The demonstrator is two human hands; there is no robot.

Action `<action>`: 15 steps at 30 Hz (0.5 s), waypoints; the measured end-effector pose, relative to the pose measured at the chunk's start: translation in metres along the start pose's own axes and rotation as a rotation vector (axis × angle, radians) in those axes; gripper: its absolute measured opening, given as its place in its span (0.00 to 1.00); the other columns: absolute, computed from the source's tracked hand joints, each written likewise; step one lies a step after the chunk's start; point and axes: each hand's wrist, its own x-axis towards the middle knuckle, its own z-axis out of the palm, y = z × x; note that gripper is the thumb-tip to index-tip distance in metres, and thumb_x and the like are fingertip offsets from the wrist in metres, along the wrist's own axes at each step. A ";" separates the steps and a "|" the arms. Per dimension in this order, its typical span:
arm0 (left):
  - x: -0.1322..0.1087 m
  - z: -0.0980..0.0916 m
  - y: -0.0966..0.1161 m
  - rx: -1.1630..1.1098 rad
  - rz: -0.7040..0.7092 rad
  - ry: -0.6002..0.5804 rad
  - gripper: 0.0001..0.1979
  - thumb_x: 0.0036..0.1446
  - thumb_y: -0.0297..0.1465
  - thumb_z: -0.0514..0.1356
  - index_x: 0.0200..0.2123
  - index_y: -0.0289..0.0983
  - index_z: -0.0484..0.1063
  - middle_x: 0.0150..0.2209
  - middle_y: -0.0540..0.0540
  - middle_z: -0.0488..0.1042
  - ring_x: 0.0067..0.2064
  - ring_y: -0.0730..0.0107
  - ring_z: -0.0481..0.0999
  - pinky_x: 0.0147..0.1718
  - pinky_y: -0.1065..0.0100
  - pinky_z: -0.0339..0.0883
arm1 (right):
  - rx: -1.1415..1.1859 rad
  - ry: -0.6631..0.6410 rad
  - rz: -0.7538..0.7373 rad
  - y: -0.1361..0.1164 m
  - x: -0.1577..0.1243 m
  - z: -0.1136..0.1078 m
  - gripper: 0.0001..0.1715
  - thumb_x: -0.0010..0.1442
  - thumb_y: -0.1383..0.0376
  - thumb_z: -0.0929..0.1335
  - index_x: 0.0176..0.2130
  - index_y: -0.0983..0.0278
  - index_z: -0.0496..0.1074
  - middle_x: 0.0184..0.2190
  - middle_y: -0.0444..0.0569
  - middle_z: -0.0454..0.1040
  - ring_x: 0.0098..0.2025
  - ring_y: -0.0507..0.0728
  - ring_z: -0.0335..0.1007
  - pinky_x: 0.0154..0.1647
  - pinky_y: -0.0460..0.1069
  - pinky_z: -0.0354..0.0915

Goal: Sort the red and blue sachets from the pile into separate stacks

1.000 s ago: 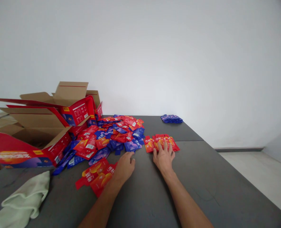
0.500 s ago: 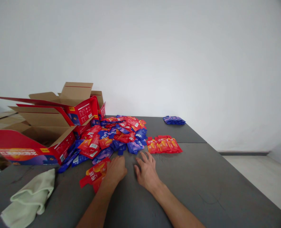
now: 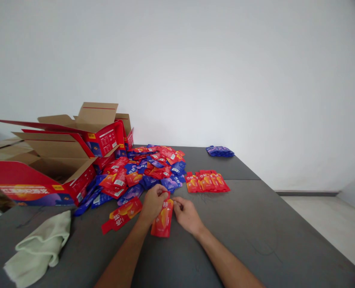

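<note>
Left fingers (image 3: 162,188) and right fingers (image 3: 179,201) pinch one red pouch (image 3: 162,225), one cloth (image 3: 41,247) lying leftward.

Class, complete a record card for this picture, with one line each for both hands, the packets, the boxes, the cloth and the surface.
Left hand: closed on the top of a red packet
Right hand: fingertips at that packet's right edge; grip unclear
Loose red packet: left of the held one
Mixed pile: red and blue packets, beyond the left hand
Red row: overlapping, right of the pile
Blue stack: far right
Boxes: open, left
Cloth: pale green, rumpled, near left
Surface: dark table
</note>
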 end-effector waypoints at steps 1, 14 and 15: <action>0.000 0.000 0.000 -0.014 0.000 0.029 0.06 0.50 0.31 0.59 0.32 0.37 0.71 0.30 0.48 0.77 0.33 0.67 0.76 0.34 0.69 0.65 | 0.065 -0.019 0.029 0.001 0.001 0.000 0.20 0.65 0.56 0.60 0.37 0.64 0.75 0.28 0.44 0.74 0.29 0.52 0.67 0.30 0.45 0.61; -0.010 0.008 0.009 -0.225 -0.227 -0.179 0.12 0.49 0.36 0.64 0.33 0.34 0.74 0.31 0.44 0.79 0.31 0.65 0.78 0.31 0.68 0.68 | 0.226 0.227 0.096 0.009 0.008 -0.011 0.23 0.59 0.47 0.66 0.29 0.63 0.69 0.23 0.42 0.68 0.25 0.51 0.61 0.27 0.45 0.57; -0.011 0.009 0.008 -0.228 -0.229 -0.223 0.11 0.50 0.36 0.63 0.32 0.34 0.75 0.30 0.44 0.79 0.30 0.65 0.77 0.30 0.68 0.68 | 0.232 0.241 0.104 0.008 0.009 -0.014 0.23 0.59 0.46 0.66 0.29 0.63 0.69 0.23 0.42 0.68 0.25 0.51 0.61 0.27 0.45 0.57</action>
